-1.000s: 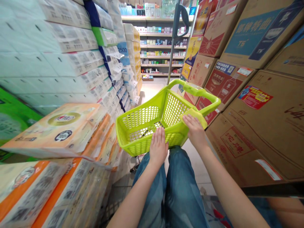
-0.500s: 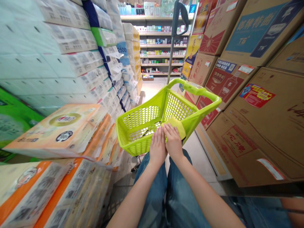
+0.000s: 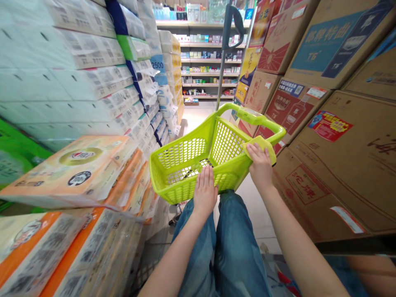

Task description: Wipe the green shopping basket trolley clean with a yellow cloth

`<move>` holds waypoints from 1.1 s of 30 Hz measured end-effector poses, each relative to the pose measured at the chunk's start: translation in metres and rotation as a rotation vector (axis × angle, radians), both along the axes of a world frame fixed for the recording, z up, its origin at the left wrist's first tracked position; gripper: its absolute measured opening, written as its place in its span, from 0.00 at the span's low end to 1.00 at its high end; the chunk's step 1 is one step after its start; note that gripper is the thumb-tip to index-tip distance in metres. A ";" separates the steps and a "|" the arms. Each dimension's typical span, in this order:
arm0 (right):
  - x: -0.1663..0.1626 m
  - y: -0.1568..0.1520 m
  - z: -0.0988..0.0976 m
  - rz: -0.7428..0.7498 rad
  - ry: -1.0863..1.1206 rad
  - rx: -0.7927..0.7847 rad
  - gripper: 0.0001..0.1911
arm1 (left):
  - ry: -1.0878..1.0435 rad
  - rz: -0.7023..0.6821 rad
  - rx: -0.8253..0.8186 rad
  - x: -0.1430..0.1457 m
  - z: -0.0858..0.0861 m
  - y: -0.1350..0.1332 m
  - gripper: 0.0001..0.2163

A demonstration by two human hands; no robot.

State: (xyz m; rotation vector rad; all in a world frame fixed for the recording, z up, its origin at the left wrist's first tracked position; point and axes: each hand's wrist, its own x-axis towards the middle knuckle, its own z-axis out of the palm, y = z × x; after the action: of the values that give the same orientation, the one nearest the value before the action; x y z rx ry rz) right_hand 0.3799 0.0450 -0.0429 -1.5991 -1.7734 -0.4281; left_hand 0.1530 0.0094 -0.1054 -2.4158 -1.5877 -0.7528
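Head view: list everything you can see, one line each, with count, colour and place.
Basket: one, lime green, centre, before the knees
Cloth: one, yellow, on the basket's near rim, toward its handle end
Pull handle: one, dark grey, atop a pole beyond the basket
Wrapped packs: many, mostly white, stacked left
Orange packs: several, orange and cream, lower left
Green package: one visible, green, left edge
Cartons: many, mostly brown, stacked right
Shelves: several, pale, stocked, far end
Floor: one, pale, below
Legs: two, blue jeans, bottom centre
Left hand: one, bare, fingers straight against the basket's near side
Right hand: one, bare, on the cloth
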 end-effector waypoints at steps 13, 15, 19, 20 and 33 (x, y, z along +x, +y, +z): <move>-0.110 -0.027 -0.039 0.284 0.000 -0.143 0.34 | 0.027 0.001 0.026 -0.001 0.001 0.000 0.35; -0.088 -0.026 -0.031 0.309 -0.063 -0.162 0.36 | 0.018 0.006 0.017 0.000 0.001 0.000 0.34; -0.026 -0.016 -0.009 0.160 -0.105 -0.113 0.38 | 0.032 0.007 0.011 0.000 0.001 -0.001 0.34; -0.012 -0.012 -0.004 0.103 -0.089 -0.081 0.38 | 0.039 0.006 0.009 0.000 0.001 -0.001 0.35; -0.111 -0.021 -0.040 0.155 0.055 -0.106 0.35 | 0.051 0.015 0.040 -0.001 -0.001 0.000 0.33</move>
State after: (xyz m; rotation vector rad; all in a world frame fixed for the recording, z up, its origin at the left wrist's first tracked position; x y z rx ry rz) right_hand 0.2689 0.0240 -0.0831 -1.5157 -1.8885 -0.2186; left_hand 0.1521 0.0098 -0.1068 -2.3726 -1.5555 -0.7082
